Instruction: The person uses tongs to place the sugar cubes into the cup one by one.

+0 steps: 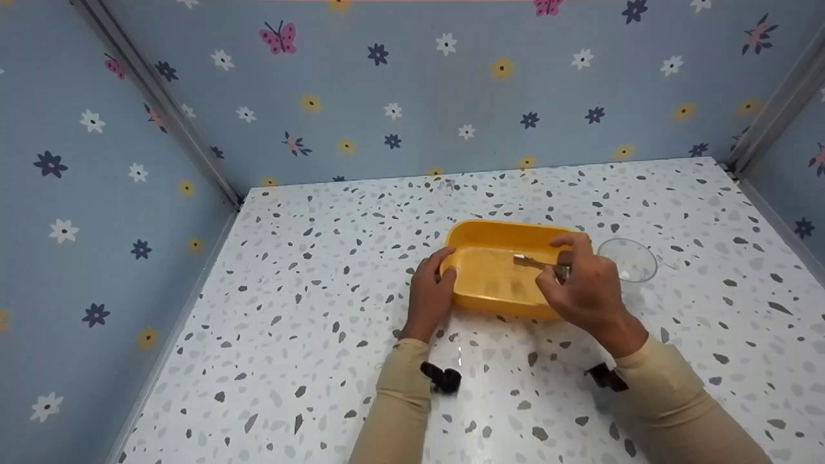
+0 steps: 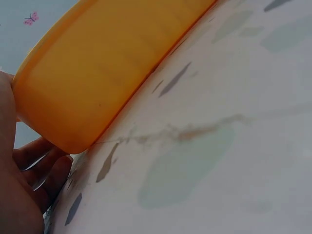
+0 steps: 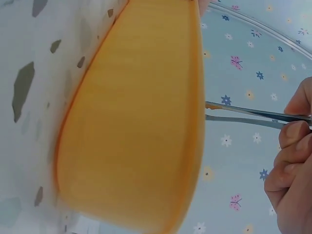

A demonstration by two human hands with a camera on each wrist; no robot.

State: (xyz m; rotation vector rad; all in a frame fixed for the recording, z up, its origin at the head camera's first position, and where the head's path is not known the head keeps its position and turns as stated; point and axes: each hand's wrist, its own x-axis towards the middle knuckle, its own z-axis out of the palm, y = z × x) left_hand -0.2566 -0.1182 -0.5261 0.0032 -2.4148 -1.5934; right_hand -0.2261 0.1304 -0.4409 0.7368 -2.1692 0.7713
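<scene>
A pair of metal tweezers is pinched between the thumb and fingers of my right hand, above the yellow plastic tub. In the right wrist view the tweezers have their two arms apart, with the tips level with the tub's rim. Nothing is clearly visible between the tips. My left hand grips the tub's left end, thumb at the near side and fingers farther along it. In the left wrist view, fingers lie by the tub's lower corner.
Just right of the tub, partly behind my right hand, stands a clear glass bowl with small whitish bits in it. The speckled white tabletop meets flower-patterned blue panels at the back and sides.
</scene>
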